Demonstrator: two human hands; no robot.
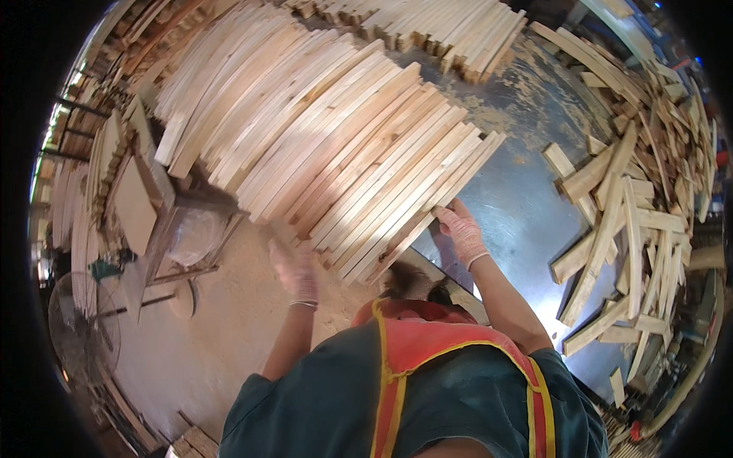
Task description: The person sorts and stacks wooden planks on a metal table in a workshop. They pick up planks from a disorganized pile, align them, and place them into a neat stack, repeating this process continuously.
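Grip of the gloved right hand [460, 231] pinching the fanned pale wooden slats [343, 145] should square their ends gently while the blurred left hand [296, 272], grip unclear, steadies underneath.

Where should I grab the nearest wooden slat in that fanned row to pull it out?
Grip the near end of the nearest slat, where it overhangs the metal table edge, coming from below and the right beside the right hand. Probably only that end is free; its length lies under its neighbours.

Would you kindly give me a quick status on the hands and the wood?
Right hand gripping end of slat stack. Left hand blurred below its edge, contact unclear. Offcut heap lies right, apart.
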